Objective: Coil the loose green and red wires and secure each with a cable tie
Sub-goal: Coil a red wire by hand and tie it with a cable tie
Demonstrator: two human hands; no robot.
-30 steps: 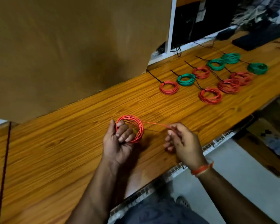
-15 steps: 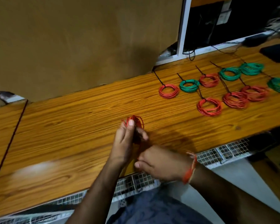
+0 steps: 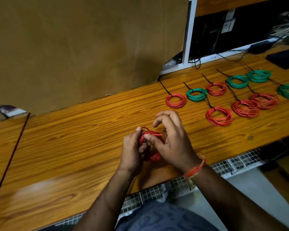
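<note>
Over the bench (image 3: 77, 140), the red coil (image 3: 149, 147) is gripped edge-on in the left hand (image 3: 132, 152); the wire end, taut a second ago, is now pinched against it by the right hand (image 3: 172, 142), so winding looks done and a tie is needed. Tied coils counted: five red, four green.

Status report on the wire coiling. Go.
Left hand grips red coil. Right hand pinches its loose end. No cable tie on it yet. Nothing in the way.
</note>
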